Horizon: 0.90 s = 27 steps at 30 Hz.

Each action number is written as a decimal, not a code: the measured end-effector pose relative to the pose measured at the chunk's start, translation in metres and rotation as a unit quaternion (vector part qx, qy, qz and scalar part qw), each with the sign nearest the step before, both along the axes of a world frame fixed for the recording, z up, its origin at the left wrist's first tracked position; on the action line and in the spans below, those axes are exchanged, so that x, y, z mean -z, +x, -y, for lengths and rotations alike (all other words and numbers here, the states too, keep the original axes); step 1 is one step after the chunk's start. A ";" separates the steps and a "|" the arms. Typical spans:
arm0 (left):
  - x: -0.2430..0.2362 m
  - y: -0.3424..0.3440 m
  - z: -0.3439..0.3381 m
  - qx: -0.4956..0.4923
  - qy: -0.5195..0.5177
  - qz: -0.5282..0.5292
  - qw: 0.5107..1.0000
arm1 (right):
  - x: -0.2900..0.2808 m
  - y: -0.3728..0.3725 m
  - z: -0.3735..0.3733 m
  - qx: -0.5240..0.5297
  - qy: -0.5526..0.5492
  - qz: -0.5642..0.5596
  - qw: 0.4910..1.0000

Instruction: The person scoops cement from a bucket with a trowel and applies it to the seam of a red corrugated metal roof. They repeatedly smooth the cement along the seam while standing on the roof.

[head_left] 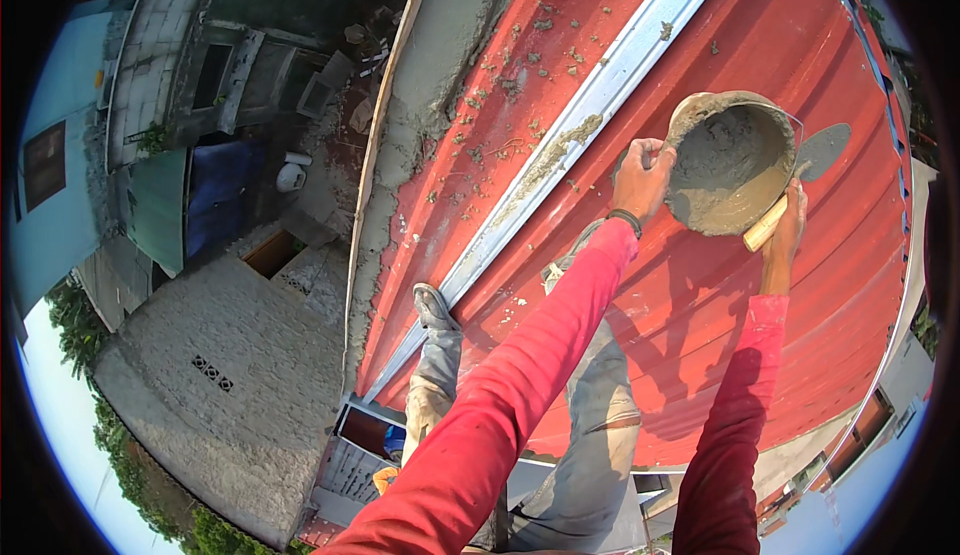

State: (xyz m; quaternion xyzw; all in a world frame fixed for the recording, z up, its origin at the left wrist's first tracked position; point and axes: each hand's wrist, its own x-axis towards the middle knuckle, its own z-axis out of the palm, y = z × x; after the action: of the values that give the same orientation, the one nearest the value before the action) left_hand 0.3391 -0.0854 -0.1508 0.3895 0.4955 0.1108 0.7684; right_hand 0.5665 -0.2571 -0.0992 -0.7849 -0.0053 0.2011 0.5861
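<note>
A round bucket of wet grey mortar hangs over the red metal roof, its inside coated with the mix. Closed at the bucket's left side is my left hand; whether it grips the rim or the wire handle is hard to see. My right hand wraps round the pale wooden handle of a trowel at the bucket's lower right. The trowel's grey blade points up and outward, beside the bucket rim. A thin wire handle curves over the bucket's upper right edge.
Under me slopes the ribbed red roof, crossed by a white-blue metal strip with mortar clumps. Left of it runs a mortared ledge, beyond which the ground drops far below. My shoe rests by the strip. A person shows below.
</note>
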 end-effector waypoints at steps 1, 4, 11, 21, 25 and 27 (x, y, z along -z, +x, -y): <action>0.000 -0.003 0.002 0.005 0.012 -0.024 1.000 | 0.006 -0.008 0.006 0.008 0.001 -0.006 1.000; 0.016 -0.027 0.013 -0.011 0.052 -0.070 0.996 | 0.035 -0.047 0.022 0.037 0.007 -0.038 0.999; 0.033 -0.115 0.038 0.173 0.166 -0.183 0.954 | 0.088 -0.149 0.088 0.105 0.020 -0.067 0.992; 0.030 -0.168 0.045 0.244 0.188 -0.179 0.934 | 0.139 -0.231 0.128 0.165 0.013 -0.043 0.985; 0.021 -0.175 0.036 0.286 0.234 -0.205 0.906 | 0.135 -0.261 0.130 0.153 -0.031 -0.027 0.987; 0.035 -0.193 0.034 0.311 0.230 -0.199 0.901 | 0.123 -0.295 0.126 0.152 -0.144 0.001 0.978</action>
State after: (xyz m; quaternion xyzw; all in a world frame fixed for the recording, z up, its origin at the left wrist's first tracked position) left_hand 0.1461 -0.1199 -0.1856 0.7033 0.4529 -0.1029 0.5382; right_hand 0.2711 -0.3836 -0.2225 -0.8528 0.1426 0.1076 0.4908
